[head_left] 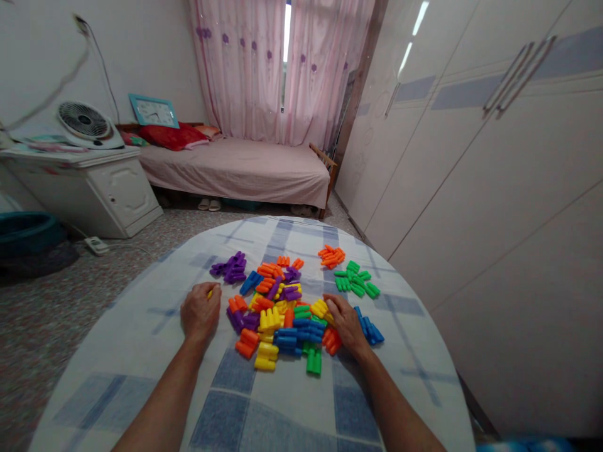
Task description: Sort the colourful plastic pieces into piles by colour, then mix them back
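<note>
My left hand (200, 312) is closed at the left of a mixed pile, with a bit of a yellow toy block (210, 294) showing between thumb and fingers. At the pile's right side, my right hand (346, 321) has its fingers curled onto another yellow block (320, 308). The blocks look like short rounded plastic tubes joined side by side. In the pile lie blue blocks (288, 339), a green block (314, 362), orange blocks (247, 343) and purple blocks (244, 319). Some orange blocks (332, 339) lie by my right wrist.
Around the pile are separate groups: purple blocks (232, 268), orange blocks (331, 256), green blocks (357, 279) and blue blocks (370, 328). A checked cloth covers the round table (282, 420). Beyond stand a bed (235, 166), a wardrobe (471, 188) and a cabinet with a fan (85, 120).
</note>
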Available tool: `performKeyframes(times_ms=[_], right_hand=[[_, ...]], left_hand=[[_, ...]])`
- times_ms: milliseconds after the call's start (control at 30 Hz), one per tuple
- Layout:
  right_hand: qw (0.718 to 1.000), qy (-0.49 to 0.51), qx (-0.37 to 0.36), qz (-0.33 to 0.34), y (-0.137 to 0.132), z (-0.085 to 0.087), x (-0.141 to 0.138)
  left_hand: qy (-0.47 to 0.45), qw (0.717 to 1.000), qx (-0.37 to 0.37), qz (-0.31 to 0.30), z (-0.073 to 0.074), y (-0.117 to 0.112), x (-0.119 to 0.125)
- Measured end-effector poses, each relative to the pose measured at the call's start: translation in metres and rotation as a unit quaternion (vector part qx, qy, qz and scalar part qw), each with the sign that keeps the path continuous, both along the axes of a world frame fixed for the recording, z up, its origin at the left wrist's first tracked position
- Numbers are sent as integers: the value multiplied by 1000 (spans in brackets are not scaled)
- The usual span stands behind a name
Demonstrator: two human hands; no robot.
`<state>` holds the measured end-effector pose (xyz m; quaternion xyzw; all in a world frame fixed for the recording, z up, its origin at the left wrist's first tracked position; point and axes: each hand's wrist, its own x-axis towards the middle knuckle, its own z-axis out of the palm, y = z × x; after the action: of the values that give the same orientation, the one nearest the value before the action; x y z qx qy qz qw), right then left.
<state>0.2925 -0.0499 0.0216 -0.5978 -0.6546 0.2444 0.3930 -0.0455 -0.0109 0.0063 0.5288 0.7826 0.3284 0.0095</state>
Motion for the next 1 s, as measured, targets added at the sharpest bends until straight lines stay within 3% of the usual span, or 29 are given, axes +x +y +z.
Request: performKeyframes(times_ms=[167, 667, 833, 1000], right_hand=[[998, -45, 27, 39, -2, -3, 1], [993, -100, 62, 14, 0, -13, -3], [993, -101, 62, 13, 2, -14, -2], [992, -110, 64, 19, 2, -15, -2]], left_hand=[[-8, 1000, -2, -2, 3, -1, 1], [-91, 995, 16, -36, 5, -6, 10], [-43, 998, -9, -34, 7, -11, 12], [59, 996, -57, -43, 19, -18, 20]])
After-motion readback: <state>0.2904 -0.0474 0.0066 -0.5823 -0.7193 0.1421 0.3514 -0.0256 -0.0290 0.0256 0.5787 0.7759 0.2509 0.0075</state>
